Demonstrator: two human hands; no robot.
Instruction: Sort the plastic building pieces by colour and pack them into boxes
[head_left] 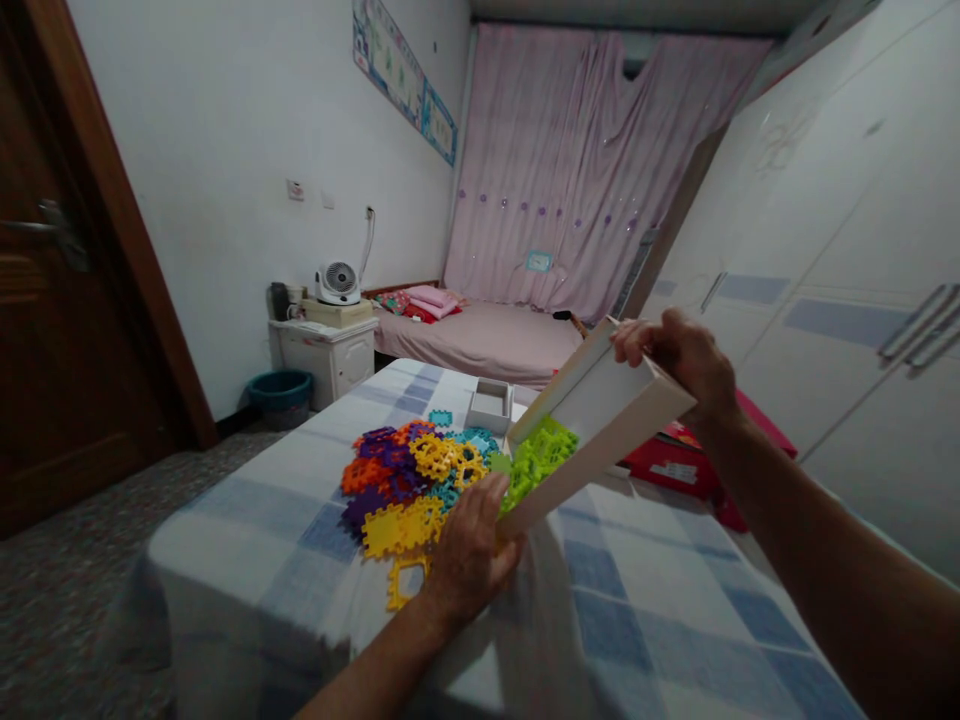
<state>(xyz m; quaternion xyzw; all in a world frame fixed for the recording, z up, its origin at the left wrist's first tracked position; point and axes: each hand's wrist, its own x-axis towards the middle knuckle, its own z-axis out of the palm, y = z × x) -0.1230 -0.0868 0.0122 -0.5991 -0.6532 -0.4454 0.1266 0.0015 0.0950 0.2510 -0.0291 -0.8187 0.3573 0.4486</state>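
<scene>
Both my hands hold a white box, which is tilted with its low end at the table. My right hand grips the raised far end, fingers hooked over the rim. At the low near corner, my left hand is closed on the box wall. Bright green interlocking plastic pieces lie bunched at the box's low end. Beside it, a pile of yellow, orange, purple and teal toothed pieces spreads over the tablecloth. One yellow frame piece lies just left of my left hand.
A small grey-white open box stands behind the pile on the checked tablecloth. A red case sits to the right, beyond the table. Farther back are a bed, a white cabinet with a fan, and a teal bin.
</scene>
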